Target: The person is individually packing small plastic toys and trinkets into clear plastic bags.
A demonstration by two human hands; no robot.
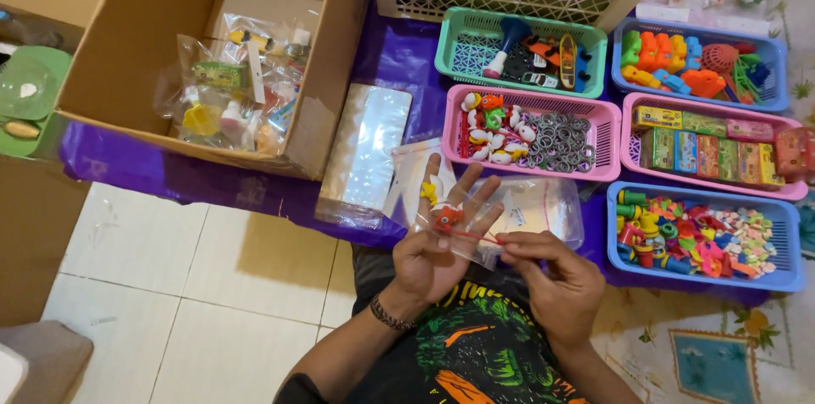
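Head view: we are cupping a small orange toy [446, 216] in our left hand [433, 255] while our right hand [543, 272] is pinching its red string [475, 236] taut, best kept gently tensioned, over clear bags [531, 204].

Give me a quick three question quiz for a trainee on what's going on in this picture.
1. True or false: the left hand holds a clear plastic bag with small toys inside.
2. Which tray holds the metal rings? A) green tray B) pink tray beside the bag C) blue tray of erasers
3. Fill in: the right hand pinches a red ____.

Key
1. True; a small orange toy shows through the bag.
2. B, the pink tray, where the metal rings lie beside small toy figures.
3. Rubber band, stretched toward the bag.
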